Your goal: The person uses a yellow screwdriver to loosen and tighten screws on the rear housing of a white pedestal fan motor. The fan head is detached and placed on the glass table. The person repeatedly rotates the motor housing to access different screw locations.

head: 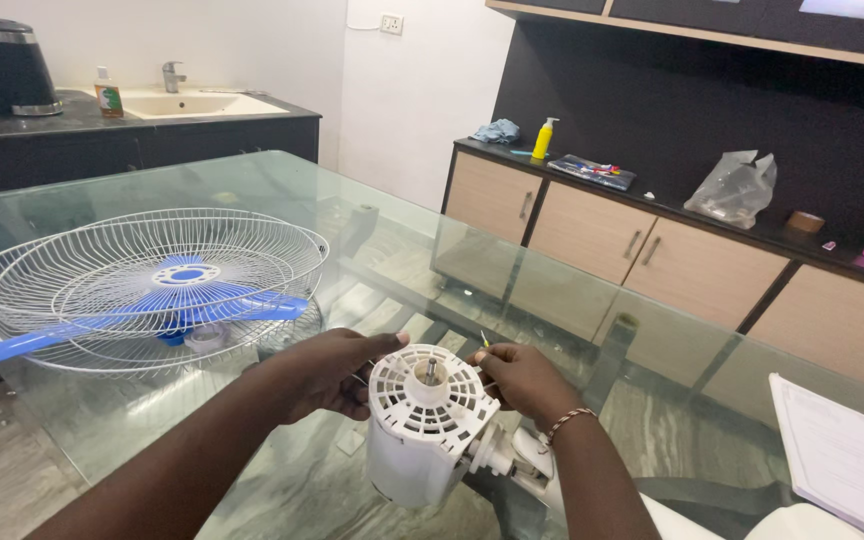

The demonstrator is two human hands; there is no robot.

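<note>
A white fan motor housing stands on the glass table, its vented round face and metal shaft pointing up. My left hand grips the housing's left rim. My right hand rests against its right rim and pinches a thin yellow-tipped tool near the edge. A beaded bracelet is on my right wrist. To the left lie white wire fan guards with a blue fan blade between them.
White papers lie at the table's right edge. A wood-fronted sideboard behind holds a yellow bottle, a plastic bag, a tape roll and a pink bottle. At the back left are a sink counter and a black kettle.
</note>
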